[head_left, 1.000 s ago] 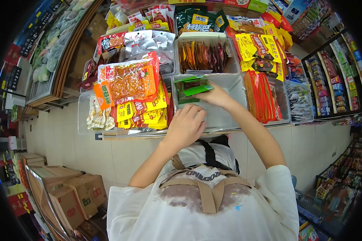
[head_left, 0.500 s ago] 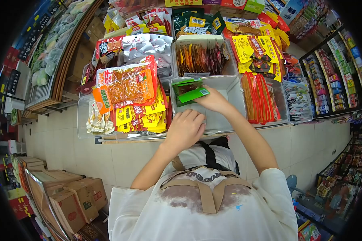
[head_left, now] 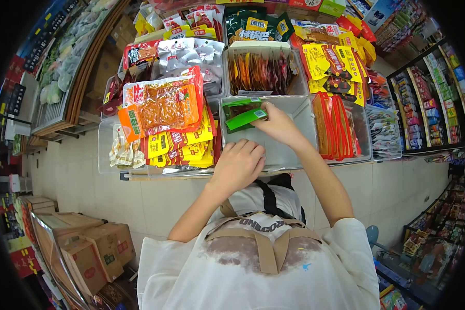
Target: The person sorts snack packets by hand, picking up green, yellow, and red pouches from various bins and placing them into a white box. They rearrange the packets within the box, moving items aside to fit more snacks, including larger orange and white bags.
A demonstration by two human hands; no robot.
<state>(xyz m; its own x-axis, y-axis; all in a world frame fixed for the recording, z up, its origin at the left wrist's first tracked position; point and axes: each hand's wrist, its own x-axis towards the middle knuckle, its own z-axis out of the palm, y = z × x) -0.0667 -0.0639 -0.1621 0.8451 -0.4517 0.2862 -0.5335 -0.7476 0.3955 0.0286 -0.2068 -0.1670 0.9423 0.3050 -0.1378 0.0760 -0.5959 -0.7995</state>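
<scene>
My right hand (head_left: 280,125) reaches into a clear plastic bin (head_left: 289,149) and pinches the right end of a green snack packet (head_left: 246,119). The packet leans in the bin's back left part, with another green-edged packet (head_left: 242,105) behind it. My left hand (head_left: 238,163) lies over the front left rim of this bin, its fingers curled together and bent inward. Its fingertips are partly hidden, and I see no packet in it.
Left stands a bin with yellow packets (head_left: 183,147) and a large orange-red packet (head_left: 165,107) on top. Red-edged packets (head_left: 336,126) fill the bin to the right. Behind is a bin of upright brown packets (head_left: 261,72). Cardboard boxes (head_left: 95,258) sit on the lower left.
My right hand has shifted slightly, and the green packet's right end sits a little higher and more tilted. My left hand stays at the rim. The view has moved slightly.
</scene>
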